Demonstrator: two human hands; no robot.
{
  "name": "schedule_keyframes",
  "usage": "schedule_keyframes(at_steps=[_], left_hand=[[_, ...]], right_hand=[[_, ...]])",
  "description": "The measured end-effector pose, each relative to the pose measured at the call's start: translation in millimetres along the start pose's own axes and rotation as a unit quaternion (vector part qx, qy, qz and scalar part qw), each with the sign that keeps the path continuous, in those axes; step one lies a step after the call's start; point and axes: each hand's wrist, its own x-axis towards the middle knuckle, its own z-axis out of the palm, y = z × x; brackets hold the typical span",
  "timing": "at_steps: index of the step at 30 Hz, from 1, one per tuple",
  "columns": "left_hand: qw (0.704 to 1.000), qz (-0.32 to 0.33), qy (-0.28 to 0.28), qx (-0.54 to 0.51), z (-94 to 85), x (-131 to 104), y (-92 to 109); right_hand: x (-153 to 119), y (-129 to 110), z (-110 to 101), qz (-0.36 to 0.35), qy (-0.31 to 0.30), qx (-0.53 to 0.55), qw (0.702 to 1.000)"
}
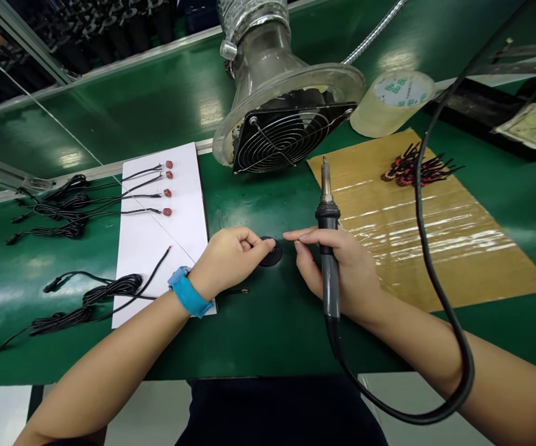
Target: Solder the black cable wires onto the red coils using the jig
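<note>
My left hand [235, 255] is closed in a pinch over a small round black disc [272, 255] on the green bench. Thumb and forefinger meet at the disc's edge, and whatever sits between them is too small to make out. In my right hand [349, 266] is a soldering iron [330, 279], held upright with its metal tip pointing away from me. The right forefinger reaches toward the disc without touching it. Beneath the left wrist, which wears a blue wristband [190, 294], lies a black cable end with bare copper [244, 291].
On a white board [156, 260], several black cables [73, 204] end in small red-brown parts [168, 193]; looser coiled cables [110, 291] lie nearer me. A fume extractor [291, 133] hangs ahead. Brown sheet [416, 229], wired parts [419, 168], tape roll [393, 102] and iron stand [486, 111] are right.
</note>
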Motion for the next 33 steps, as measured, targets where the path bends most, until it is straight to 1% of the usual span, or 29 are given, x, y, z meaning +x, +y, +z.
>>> schedule_keyframes(at_steps=[3, 10, 13, 14, 16, 18, 19, 21, 23, 24, 26, 28, 29, 31, 32, 33], left_hand=[[1.000, 0.017, -0.014, -0.008, -1.7, 0.9, -3.3], [0.994, 0.082, -0.067, -0.013, -2.1, 8.0, -16.0], [0.994, 0.089, -0.065, 0.006, -5.9, 6.1, -16.9], [0.994, 0.091, -0.050, 0.019, -8.8, 2.2, -16.3], [0.994, 0.096, -0.002, 0.051, -16.6, -11.3, -15.1], [0.987, 0.102, 0.040, 0.117, -23.7, -29.5, -16.8], [0.980, 0.105, 0.046, 0.165, -25.8, -38.7, -19.5], [0.957, 0.117, 0.030, 0.263, -26.0, -53.7, -29.1], [0.935, 0.145, 0.021, 0.322, -22.7, -62.7, -41.2], [0.931, 0.165, 0.029, 0.325, -21.2, -65.5, -46.5], [0.930, 0.215, 0.070, 0.290, -21.2, -70.2, -52.4], [0.930, 0.256, 0.128, 0.229, -26.1, -76.0, -50.1], [0.930, 0.267, 0.157, 0.199, -29.5, -79.0, -46.3], [0.932, 0.261, 0.202, 0.149, -35.1, -83.5, -36.0], [0.937, 0.251, 0.208, 0.127, -36.1, -84.1, -30.7], [0.943, 0.242, 0.203, 0.104, -35.6, -83.1, -26.1]], right_hand=[[0.0, 0.7, 0.0, -0.002, -0.007, 0.003, 1.000], [1.0, 1.3, 1.9, -0.005, -0.015, 0.025, 1.000], [1.3, 1.8, 2.3, 0.002, -0.011, 0.020, 1.000], [1.4, 1.9, 2.3, 0.003, -0.008, 0.019, 1.000], [1.4, 2.0, 2.2, 0.000, -0.003, 0.018, 1.000], [1.4, 2.2, 2.1, -0.004, 0.001, 0.019, 1.000], [1.6, 2.3, 1.9, -0.005, 0.003, 0.019, 1.000], [2.2, 2.7, 0.9, -0.011, 0.008, 0.023, 1.000], [3.0, 2.7, -2.2, -0.032, 0.020, 0.032, 0.999], [3.4, 2.1, -4.8, -0.048, 0.028, 0.034, 0.998], [3.7, -1.2, -11.7, -0.076, 0.039, 0.024, 0.996], [3.4, -8.0, -19.8, -0.090, 0.027, 0.000, 0.996], [3.0, -12.8, -23.3, -0.091, 0.015, -0.011, 0.996], [2.3, -23.8, -27.6, -0.085, -0.011, -0.014, 0.996], [2.3, -29.6, -27.9, -0.081, -0.020, -0.006, 0.997], [2.4, -35.2, -26.9, -0.075, -0.026, 0.007, 0.997]])
